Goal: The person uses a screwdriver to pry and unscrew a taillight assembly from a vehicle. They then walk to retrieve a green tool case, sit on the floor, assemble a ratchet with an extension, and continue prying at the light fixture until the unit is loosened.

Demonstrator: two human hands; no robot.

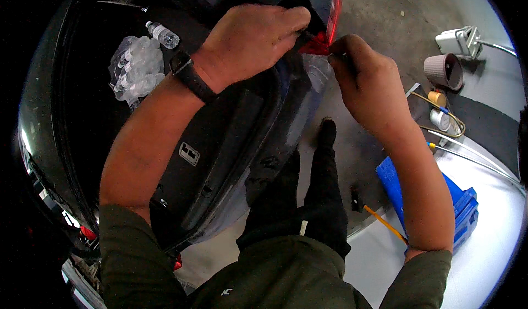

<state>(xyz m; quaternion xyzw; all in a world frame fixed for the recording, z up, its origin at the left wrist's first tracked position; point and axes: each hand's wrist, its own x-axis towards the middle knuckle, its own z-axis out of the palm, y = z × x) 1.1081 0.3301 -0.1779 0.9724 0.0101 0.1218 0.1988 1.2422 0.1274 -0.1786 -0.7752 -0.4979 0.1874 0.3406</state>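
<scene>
At the rear corner of a dark car, a red tail light point(317, 44) shows between my two hands. My left hand point(250, 42), with a black watch on the wrist, is closed with curled fingers beside the light's inner side. Its fingertips are hidden, so what they grip cannot be made out. My right hand point(368, 78) has thumb and fingers pinched together at the light's outer lower corner, touching its red edge. Below the light runs the grey bumper point(316, 75). The open trunk point(228, 125) lies under my left forearm.
Inside the trunk are a pack of clear bottles point(137, 67) and one loose bottle point(163, 34). At right stand a ribbed cup-shaped bin point(434, 70), a white box-shaped device point(458, 42), a blue plastic container point(467, 215), hoses and a yellow-handled tool point(385, 225).
</scene>
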